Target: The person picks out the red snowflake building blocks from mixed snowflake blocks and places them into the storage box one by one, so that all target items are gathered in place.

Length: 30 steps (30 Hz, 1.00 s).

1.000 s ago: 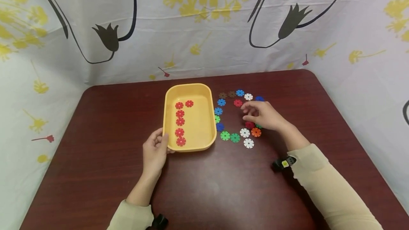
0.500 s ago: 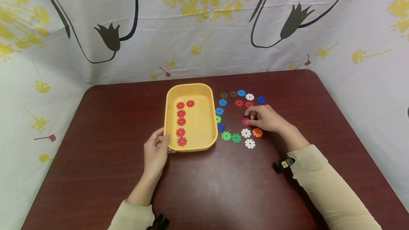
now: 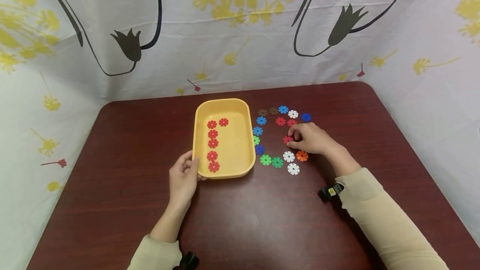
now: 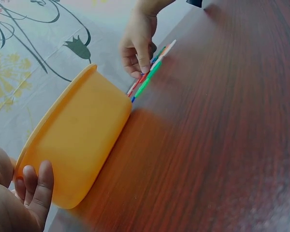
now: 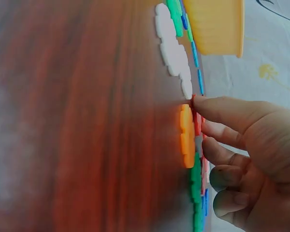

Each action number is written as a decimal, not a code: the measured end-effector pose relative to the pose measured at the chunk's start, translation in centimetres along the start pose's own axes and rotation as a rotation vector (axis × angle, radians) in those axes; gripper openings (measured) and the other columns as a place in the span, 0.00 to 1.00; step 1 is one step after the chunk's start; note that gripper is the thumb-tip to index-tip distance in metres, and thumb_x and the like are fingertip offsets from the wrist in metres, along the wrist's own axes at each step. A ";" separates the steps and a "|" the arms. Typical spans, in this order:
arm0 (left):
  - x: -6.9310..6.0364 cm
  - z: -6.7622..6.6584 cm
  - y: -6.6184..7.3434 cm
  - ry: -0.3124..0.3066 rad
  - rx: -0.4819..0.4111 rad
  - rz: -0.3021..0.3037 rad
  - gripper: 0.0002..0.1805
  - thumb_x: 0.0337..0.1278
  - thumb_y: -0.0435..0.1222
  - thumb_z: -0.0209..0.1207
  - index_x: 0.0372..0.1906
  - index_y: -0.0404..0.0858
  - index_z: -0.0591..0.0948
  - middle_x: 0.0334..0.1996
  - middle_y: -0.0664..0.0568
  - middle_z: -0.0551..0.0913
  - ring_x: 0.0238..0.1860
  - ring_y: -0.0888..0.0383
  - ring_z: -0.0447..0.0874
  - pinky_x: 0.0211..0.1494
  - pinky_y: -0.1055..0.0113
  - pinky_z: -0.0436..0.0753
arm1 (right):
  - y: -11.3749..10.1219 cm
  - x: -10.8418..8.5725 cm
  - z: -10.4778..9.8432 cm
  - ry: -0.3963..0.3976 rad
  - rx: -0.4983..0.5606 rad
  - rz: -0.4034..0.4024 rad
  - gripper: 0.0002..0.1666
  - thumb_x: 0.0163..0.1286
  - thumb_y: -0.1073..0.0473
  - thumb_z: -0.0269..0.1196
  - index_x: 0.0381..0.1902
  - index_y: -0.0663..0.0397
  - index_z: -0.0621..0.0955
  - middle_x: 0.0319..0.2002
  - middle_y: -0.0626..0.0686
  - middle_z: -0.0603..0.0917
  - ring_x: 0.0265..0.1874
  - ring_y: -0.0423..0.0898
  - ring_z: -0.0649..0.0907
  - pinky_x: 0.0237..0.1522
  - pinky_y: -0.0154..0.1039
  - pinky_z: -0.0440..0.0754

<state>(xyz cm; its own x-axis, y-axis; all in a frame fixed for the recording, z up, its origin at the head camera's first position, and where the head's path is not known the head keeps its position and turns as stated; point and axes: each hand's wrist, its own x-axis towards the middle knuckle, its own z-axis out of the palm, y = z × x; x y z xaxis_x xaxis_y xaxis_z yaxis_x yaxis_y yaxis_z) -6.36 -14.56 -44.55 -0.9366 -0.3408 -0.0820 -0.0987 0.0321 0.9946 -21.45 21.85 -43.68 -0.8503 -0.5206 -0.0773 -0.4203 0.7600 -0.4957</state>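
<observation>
The left hand (image 3: 182,179) grips the yellow plastic tray (image 3: 243,174) at its near left corner, thumb over the rim and fingers below it. Inside the tray lie several red notched discs (image 3: 212,143), mostly in a column along the left side. To the right of the tray, the right hand (image 3: 313,138) pinches a red notched disc (image 3: 287,139) at table level, thumb and index finger at its edge. In the right wrist view the thumb meets that red disc (image 5: 197,121), just behind an orange disc (image 5: 186,137). The other fingers are loosely curled.
Several more notched discs lie flat around the right hand: white (image 3: 293,169), orange (image 3: 302,156), green (image 3: 277,162), blue (image 3: 257,131), brown (image 3: 273,111) and red (image 3: 280,121). The dark wooden table (image 3: 123,170) meets a patterned cloth (image 3: 168,61) behind.
My right hand has come down and slightly closer to the near side, onto the red disc, which has shifted a little left. My left hand and the tray stay put.
</observation>
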 end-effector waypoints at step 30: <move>0.1 0.0 0.1 0.010 0.018 -0.017 0.20 0.73 0.33 0.56 0.65 0.32 0.75 0.33 0.35 0.77 0.21 0.61 0.81 0.28 0.68 0.88 | -0.8 0.8 0.3 -0.024 0.086 -0.027 0.19 0.62 0.60 0.74 0.44 0.59 0.76 0.32 0.50 0.82 0.28 0.44 0.78 0.34 0.41 0.80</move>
<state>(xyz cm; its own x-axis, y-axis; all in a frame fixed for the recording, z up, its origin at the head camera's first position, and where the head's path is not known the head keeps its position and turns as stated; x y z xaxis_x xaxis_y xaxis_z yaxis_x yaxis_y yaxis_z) -6.42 -14.57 -44.48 -0.9314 -0.3507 -0.0980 -0.1204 0.0428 0.9918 -21.69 20.70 -43.60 -0.8305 -0.5507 -0.0834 -0.4135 0.7100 -0.5700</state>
